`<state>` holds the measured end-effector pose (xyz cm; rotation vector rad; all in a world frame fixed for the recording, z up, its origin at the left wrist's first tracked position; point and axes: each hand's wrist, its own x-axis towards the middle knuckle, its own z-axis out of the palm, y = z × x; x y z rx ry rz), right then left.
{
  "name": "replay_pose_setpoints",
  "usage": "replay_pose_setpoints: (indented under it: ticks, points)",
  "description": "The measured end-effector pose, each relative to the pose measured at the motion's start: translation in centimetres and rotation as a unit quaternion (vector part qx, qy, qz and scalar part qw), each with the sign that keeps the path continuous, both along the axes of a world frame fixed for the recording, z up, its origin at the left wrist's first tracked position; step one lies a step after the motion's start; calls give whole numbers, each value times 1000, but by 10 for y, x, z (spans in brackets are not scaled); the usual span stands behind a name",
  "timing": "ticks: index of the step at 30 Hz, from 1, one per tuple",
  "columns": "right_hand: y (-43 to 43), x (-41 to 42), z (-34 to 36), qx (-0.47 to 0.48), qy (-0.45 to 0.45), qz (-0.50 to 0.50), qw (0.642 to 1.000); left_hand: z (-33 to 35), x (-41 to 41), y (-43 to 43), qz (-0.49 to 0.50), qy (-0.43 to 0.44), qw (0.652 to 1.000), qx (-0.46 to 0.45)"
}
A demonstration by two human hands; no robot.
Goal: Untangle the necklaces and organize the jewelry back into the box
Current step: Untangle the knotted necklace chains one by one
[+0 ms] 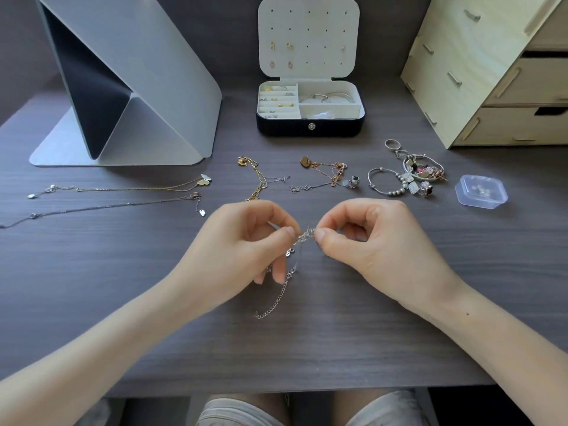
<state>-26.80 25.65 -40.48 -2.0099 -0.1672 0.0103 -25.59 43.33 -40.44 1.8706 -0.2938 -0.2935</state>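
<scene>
My left hand (246, 241) and my right hand (375, 241) each pinch a thin silver chain (284, 285) at a knotted spot between them, just above the table. Its loose end trails down toward me. The open jewelry box (310, 126) stands at the back centre, with earrings in its lid and rings and bangles in its compartments. Two straightened necklaces (123, 189) lie at the left. A gold chain (259, 179) and a rose-gold tangle with a heart pendant (325, 172) lie behind my hands.
A pile of rings, bangles and charms (408, 176) sits at the right, beside a small clear plastic case (481, 192). A grey folded stand (129, 87) fills the back left. A wooden drawer unit (491, 72) stands at the back right. The table's front edge runs near my knees.
</scene>
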Motion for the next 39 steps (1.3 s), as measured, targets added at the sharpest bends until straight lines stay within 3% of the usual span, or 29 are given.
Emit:
replay_pose_setpoints:
  ticks: [3, 6, 10, 14, 19, 24, 27, 33, 36, 39]
  points:
    - [1, 0, 1, 17, 18, 14, 1000, 4, -1, 2, -17, -12, 1000, 6]
    - [0, -1, 4, 13, 11, 27, 999, 7, -2, 2, -50, -95, 992, 65]
    - [2, -2, 8, -37, -18, 28, 999, 7, 3, 4, -99, -238, 945, 202]
    - [3, -3, 8, -60, -28, 28, 997, 6, 7, 5, -116, -287, 916, 253]
    - [0, -1, 5, -12, 21, 30, 999, 6, 6, 4, -126, -279, 926, 220]
    - [-1, 0, 6, 55, 90, 35, 994, 5, -2, -2, -81, -160, 974, 138]
    - [0, 0, 6, 29, 82, 45, 995, 3, -3, -2, -63, -126, 983, 120]
    - [4, -3, 1, -133, -65, 37, 988, 1, 2, 7, -121, -315, 908, 247]
    - [4, -2, -4, -147, -118, 23, 982, -4, 5, 7, -130, -368, 872, 295]
    - [3, -2, -2, -100, -76, 14, 992, -6, 4, 5, -136, -369, 871, 294]
